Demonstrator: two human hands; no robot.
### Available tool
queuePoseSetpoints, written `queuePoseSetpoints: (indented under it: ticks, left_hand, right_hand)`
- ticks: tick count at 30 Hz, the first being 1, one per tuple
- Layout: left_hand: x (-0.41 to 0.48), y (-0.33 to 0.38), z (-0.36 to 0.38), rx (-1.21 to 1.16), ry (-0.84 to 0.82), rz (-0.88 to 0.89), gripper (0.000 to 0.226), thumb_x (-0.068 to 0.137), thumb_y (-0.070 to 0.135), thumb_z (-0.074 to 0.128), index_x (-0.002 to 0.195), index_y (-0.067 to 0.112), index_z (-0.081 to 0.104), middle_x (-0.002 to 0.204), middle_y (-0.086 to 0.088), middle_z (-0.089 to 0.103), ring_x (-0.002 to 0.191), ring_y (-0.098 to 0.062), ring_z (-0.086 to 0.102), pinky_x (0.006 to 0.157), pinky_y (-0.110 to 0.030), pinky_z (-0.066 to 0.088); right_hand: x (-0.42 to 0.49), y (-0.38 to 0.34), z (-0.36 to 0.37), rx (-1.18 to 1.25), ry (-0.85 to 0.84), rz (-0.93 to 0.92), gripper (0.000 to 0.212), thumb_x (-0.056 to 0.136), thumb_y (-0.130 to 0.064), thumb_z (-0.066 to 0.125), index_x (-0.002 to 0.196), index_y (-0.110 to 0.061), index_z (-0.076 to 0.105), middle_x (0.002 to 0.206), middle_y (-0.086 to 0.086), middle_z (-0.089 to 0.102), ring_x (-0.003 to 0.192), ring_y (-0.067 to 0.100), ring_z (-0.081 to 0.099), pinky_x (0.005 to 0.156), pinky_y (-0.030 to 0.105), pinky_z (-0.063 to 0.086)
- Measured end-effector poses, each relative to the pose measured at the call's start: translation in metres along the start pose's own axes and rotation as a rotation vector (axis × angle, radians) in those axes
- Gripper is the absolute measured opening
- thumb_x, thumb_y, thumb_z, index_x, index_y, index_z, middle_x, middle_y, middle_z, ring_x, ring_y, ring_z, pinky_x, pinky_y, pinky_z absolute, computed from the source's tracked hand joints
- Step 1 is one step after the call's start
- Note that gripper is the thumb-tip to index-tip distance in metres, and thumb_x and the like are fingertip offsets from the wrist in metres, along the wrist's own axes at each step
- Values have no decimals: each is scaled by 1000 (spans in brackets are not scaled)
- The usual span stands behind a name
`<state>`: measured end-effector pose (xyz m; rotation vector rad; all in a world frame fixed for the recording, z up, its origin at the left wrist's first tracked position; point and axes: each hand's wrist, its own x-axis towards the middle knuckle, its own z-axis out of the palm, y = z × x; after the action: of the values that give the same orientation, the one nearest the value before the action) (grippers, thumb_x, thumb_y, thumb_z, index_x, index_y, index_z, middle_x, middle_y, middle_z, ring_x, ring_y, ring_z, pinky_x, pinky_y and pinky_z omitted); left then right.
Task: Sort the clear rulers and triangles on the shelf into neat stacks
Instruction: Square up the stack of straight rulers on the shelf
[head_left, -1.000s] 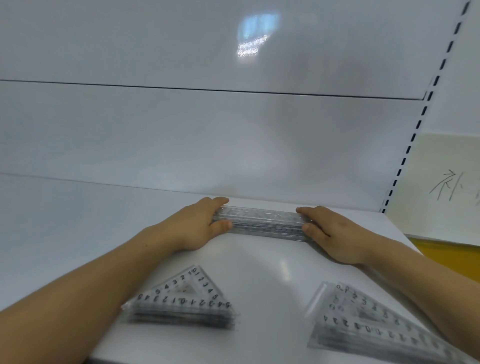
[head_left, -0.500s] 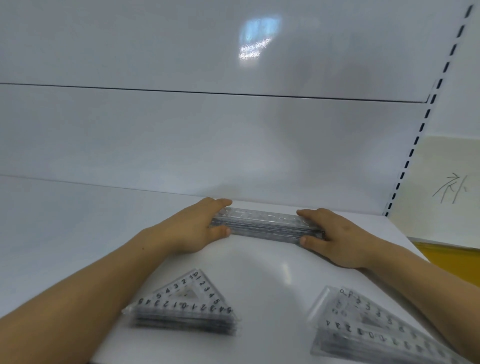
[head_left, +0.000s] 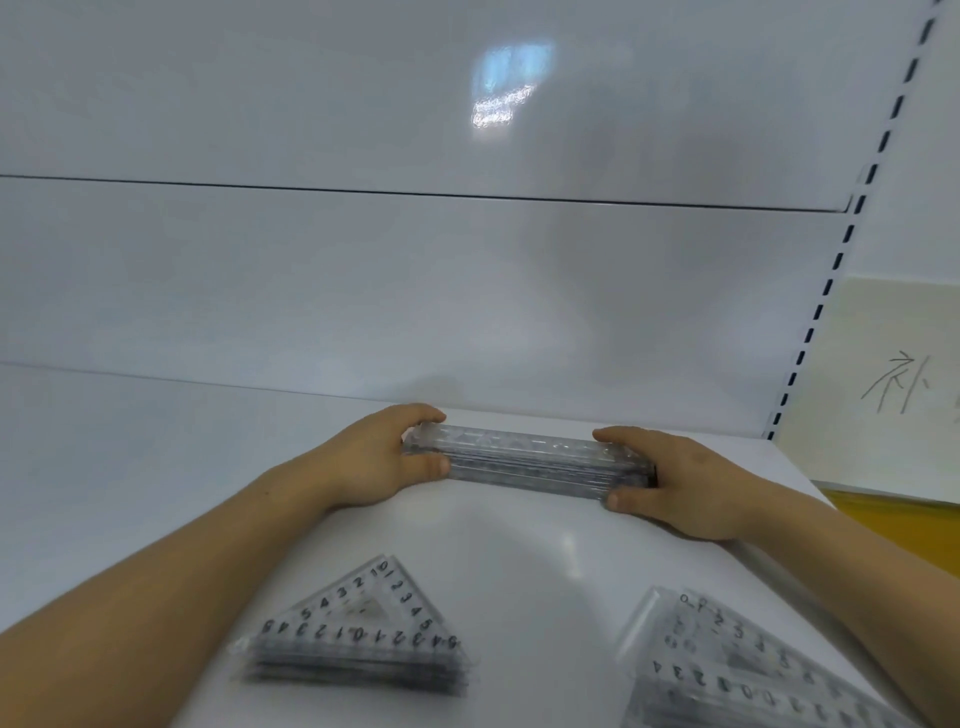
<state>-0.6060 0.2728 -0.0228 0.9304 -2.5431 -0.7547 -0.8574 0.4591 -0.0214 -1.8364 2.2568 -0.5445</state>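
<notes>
The stack of clear rulers lies flat on the white shelf at 12 o'clock, its long axis running from 9 to 3 o'clock, near the back panel. The left hand grips the 9 o'clock end, with fingers curled over the far edge and the thumb pressed against the near edge. The right hand grips the 3 o'clock end in the same way. Two triangle stacks rest nearer the person: the small triangle stack at 7 o'clock and the large triangle stack at 5 o'clock, both well apart from the rulers. The rulers appear to be thin, rigid plastic: light and stiff, with smooth faces that probably slide on one another. Hold the stack at both ends and squeeze across its width, so that the layers cannot fan out. Avoid a grip at one end only.
</notes>
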Motion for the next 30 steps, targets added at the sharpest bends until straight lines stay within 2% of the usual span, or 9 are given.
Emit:
queuePoseSetpoints:
  ticks: [2, 5, 13, 14, 18, 22, 25, 27, 30]
  left_hand:
    - [0, 1, 1, -49, -7, -35, 50, 84, 42, 65, 129, 39, 44, 112, 17, 48, 98, -8, 52, 86, -21, 39]
    - [1, 4, 6, -19, -25, 2, 45, 87, 36, 63, 129, 32, 47, 117, 13, 53, 105, -8, 55, 93, -23, 42]
    - [1, -5, -9, 50, 17, -34, 73, 76, 49, 70, 138, 44, 32, 119, 19, 44, 83, -3, 52, 76, -20, 40]
    - [-1, -4, -8, 28, 0, -27, 73, 76, 46, 71, 137, 44, 32, 120, 19, 45, 85, -3, 54, 77, -20, 41]
    - [-2, 0, -2, 54, -45, 23, 73, 79, 39, 72, 139, 43, 31, 129, 18, 40, 113, -7, 48, 101, -27, 40]
    - [0, -1, -2, 24, -44, 16, 68, 79, 42, 70, 137, 43, 35, 127, 19, 42, 115, -7, 47, 103, -27, 38]
    - [2, 0, 0, 8, -42, 15, 54, 87, 46, 58, 138, 37, 40, 131, 20, 43, 121, -5, 44, 106, -25, 33]
    - [2, 2, 1, 23, -46, 26, 42, 93, 42, 51, 133, 31, 48, 127, 17, 49, 119, -7, 47, 103, -24, 34]
    - [2, 5, 1, -5, -40, 26, 32, 94, 39, 51, 125, 32, 53, 117, 17, 53, 112, -8, 51, 94, -23, 37]
  right_hand:
    - [2, 0, 1, -10, 11, -17, 62, 88, -38, 62, 142, -34, 33, 137, -12, 44, 110, 1, 39, 92, 14, 27]
    - [2, -2, 5, -38, 16, -42, 59, 92, -35, 58, 144, -30, 31, 141, -10, 41, 112, 1, 37, 92, 11, 24]
    - [0, 3, 1, 33, 39, -10, 77, 80, -46, 69, 144, -39, 26, 126, -24, 33, 114, -3, 34, 96, 13, 25]
    - [-1, 4, 1, 31, 48, 0, 77, 80, -46, 70, 143, -39, 26, 126, -24, 33, 114, -3, 34, 97, 14, 25]
    - [0, -2, 5, -10, 48, -29, 72, 84, -43, 67, 144, -35, 28, 128, -20, 37, 112, -3, 33, 93, 12, 24]
    - [1, -4, 5, -8, 43, -28, 67, 85, -44, 64, 143, -33, 31, 130, -17, 40, 111, -1, 36, 92, 12, 25]
    - [1, -5, 4, 23, 77, -23, 51, 92, -43, 53, 139, -30, 40, 126, -17, 44, 110, 0, 40, 89, 12, 26]
    - [2, -7, 4, 2, 85, -46, 39, 97, -38, 45, 134, -26, 47, 123, -13, 51, 108, 4, 45, 84, 10, 27]
    - [3, -8, 5, -17, 86, -59, 35, 98, -36, 42, 131, -24, 49, 121, -8, 55, 103, 6, 47, 82, 12, 28]
